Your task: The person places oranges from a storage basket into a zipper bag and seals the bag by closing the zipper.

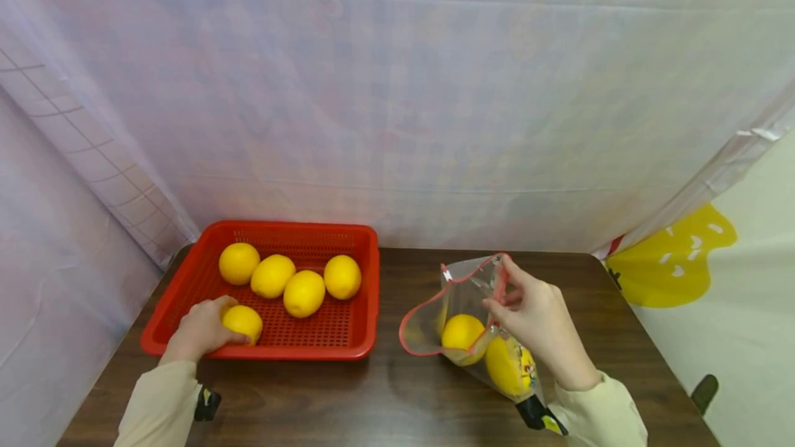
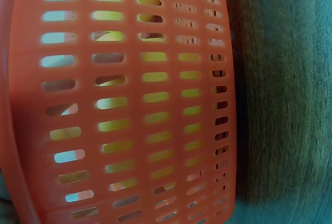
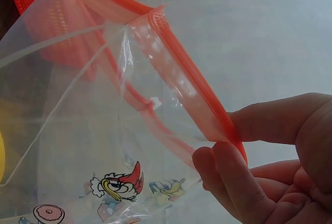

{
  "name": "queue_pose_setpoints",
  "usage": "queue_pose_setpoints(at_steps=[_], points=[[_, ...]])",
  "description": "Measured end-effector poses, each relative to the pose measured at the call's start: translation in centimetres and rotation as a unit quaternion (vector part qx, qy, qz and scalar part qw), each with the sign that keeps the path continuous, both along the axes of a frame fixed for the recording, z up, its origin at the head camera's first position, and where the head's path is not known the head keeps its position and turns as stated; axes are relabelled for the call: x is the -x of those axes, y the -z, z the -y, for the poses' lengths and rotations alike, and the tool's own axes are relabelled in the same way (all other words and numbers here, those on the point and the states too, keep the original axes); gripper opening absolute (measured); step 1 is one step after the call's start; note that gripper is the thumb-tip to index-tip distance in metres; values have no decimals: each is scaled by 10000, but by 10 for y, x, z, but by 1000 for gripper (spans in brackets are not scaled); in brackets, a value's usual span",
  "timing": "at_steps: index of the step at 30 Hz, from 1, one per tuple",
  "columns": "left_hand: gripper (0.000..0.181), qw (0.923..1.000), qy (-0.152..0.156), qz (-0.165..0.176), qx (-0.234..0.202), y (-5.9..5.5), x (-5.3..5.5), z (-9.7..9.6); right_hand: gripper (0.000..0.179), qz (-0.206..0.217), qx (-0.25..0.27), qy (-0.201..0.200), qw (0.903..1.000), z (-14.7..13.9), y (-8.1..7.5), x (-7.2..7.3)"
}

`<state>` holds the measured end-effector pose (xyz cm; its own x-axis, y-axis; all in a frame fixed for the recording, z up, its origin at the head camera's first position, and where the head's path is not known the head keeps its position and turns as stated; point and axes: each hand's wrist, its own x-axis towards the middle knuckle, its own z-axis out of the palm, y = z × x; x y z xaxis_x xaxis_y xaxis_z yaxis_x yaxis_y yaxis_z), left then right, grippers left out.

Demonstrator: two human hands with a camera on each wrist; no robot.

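In the head view my left hand reaches over the near left rim of a red plastic basket and grips a yellow lemon. Several other lemons lie behind it in the basket. On the right, my right hand pinches the red-edged rim of a clear zip bag, whose mouth gapes toward the left. Two lemons sit inside the bag. Cartoon prints show on its side in the right wrist view. The basket's slotted wall hides the left hand's fingers in the left wrist view.
Both basket and bag are on a dark wooden table. A pale curtain hangs behind the table's back edge. Light fabric with a yellow printed shape hangs at the right side. Black wrist straps show at the cuffs.
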<state>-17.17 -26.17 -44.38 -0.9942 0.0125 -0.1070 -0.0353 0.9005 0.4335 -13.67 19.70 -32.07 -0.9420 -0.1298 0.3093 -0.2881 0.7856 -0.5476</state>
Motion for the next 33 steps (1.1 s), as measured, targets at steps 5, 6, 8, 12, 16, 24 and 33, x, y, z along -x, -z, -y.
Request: queue_pose_setpoints(at_steps=[5,6,8,12,16,24,33], points=[[80,10000,-29,-52,-5,0,-1,0,69,54,13,0,10000,-1,0,0],[80,10000,-35,-56,-12,0,-1,0,69,56,19,-4,10000,-1,0,0],[81,10000,-43,-72,-14,0,-1,-1,69,46,17,-9,10000,-1,0,0],[82,9999,-52,-129,10,-1,-2,-1,69,13,1,-8,10000,-2,0,0],[83,9997,-16,-263,22,-1,-2,-1,69,31,-7,-14,10000,-2,0,0],[81,9985,-42,-540,17,-1,-4,-3,69,41,9,-16,10000,-2,0,0],[80,9955,-212,-920,-72,2,-6,-4,69,57,29,-30,10000,-2,0,-1]])
